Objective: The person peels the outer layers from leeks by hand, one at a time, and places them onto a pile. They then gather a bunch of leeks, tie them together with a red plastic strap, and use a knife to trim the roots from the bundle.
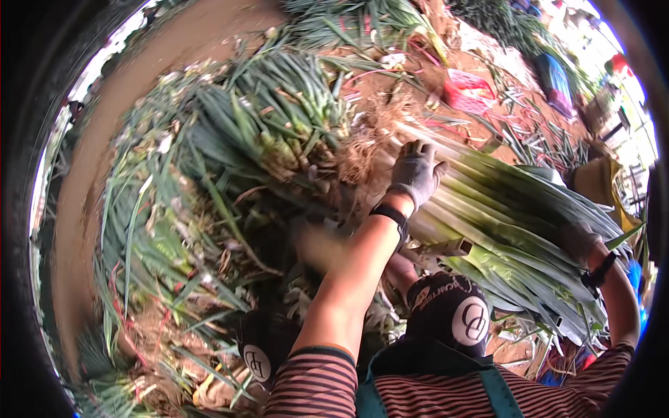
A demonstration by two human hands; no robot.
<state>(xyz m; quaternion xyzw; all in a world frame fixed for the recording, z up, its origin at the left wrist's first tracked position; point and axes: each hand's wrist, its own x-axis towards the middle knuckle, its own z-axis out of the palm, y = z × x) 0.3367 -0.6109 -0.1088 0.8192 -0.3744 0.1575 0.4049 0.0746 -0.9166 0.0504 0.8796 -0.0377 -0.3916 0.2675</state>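
Observation:
A thick bundle of long green onions (481,188) lies slantwise across the middle right, white shanks and brown roots toward the centre, green leaves toward the lower right. My left hand (417,174), in a grey glove, lies over the white shanks close to the roots, fingers curled down on them and thumb apart. Farther right, my gloved right hand (578,242) rests on the leaves; shadow hides its fingers. A metal bar (449,248) with a square end pokes out along the bundle's near side. What lies under the bundle is hidden.
Heaps of green onions (279,104) cover the ground on the left, with more (348,21) at the back. A pink net bag (468,92) lies beyond the bundle, among scattered leaves. A yellow container (603,184) stands at the far right. Black round shapes (449,313) are close below my arms.

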